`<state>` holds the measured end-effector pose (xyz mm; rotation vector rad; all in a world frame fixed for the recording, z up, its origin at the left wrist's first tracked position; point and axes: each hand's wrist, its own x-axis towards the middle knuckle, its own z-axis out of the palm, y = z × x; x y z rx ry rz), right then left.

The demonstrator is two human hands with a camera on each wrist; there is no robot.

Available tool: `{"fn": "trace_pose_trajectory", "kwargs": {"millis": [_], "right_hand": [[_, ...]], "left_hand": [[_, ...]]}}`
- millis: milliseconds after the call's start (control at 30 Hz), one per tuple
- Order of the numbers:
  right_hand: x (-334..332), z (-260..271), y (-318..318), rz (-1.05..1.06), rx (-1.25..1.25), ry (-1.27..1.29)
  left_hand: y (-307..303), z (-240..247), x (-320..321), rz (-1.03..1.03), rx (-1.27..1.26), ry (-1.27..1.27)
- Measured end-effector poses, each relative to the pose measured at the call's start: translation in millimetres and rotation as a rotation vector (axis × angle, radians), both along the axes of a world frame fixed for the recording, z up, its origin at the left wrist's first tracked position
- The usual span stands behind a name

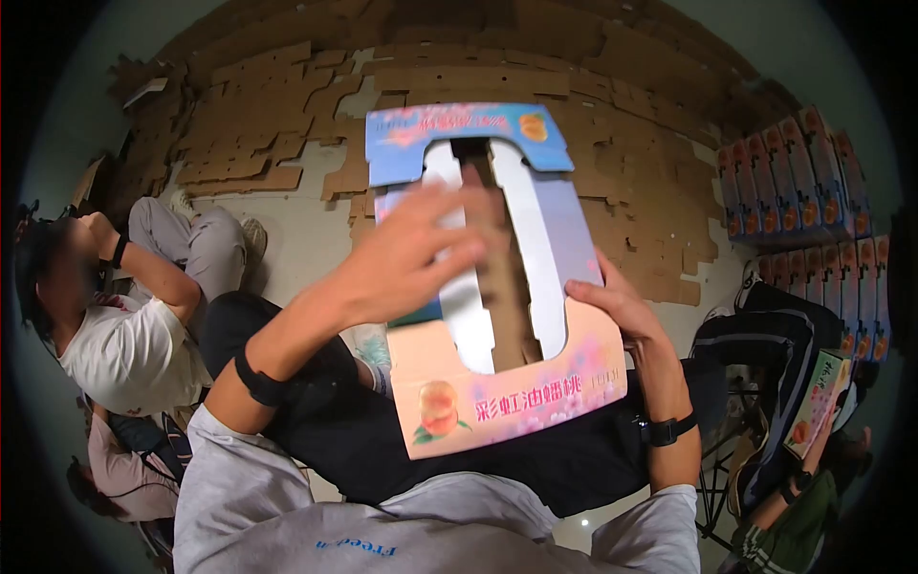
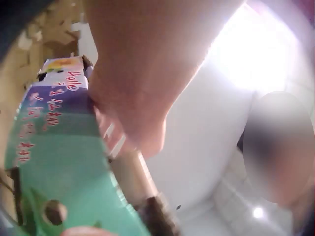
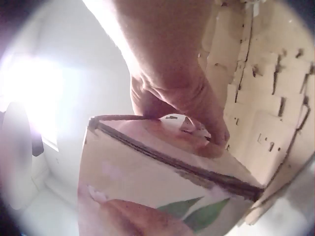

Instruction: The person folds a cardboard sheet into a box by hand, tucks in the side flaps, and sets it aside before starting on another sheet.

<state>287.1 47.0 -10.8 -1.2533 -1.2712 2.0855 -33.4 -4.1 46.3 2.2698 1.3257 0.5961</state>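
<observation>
A printed cardboard fruit box [image 1: 516, 411] lies over the person's lap, blue at its far end and peach-coloured at its near end. White inner flaps [image 1: 531, 220] edge the long opening in its top, and bare brown board shows inside. The left hand [image 1: 411, 251], blurred, is over this opening with its fingers stretched out and holding nothing. In the left wrist view, that hand dips past the edge of the green side panel [image 2: 64, 152]. The right hand [image 1: 622, 301] grips the box's right side, thumb on top; its fingers are partly hidden by the board.
Flattened cardboard sheets [image 1: 641, 172] cover the floor ahead. Stacked printed boxes [image 1: 789, 182] stand at the right. One person [image 1: 124, 325] sits at the left, another is at the lower right beside a green box [image 1: 818, 402].
</observation>
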Motion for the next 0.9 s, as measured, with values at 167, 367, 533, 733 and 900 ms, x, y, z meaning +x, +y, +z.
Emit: {"fn": "trace_pose_trajectory", "kwargs": {"millis": [167,367,533,733,900], "right_hand": [[3,-26,-17,0.092,-0.23,-0.048],[20,-42,-20,0.451,-0.158,-0.195],[9,-24,-38,0.658,0.669,-0.258],[-23,-27,-100,1.011,0.612,-0.029],[-19,-30,-108,0.965,0.72,-0.01]], "left_hand": [[-33,-16,18,-0.29,-0.228,0.045],[-67,-48,37,-0.403,-0.316,-0.091],[-105,-55,58,-0.611,-0.429,-0.238],[-121,-72,65,-0.653,-0.454,-0.187],[-118,-60,63,-0.655,-0.671,0.062]]}}
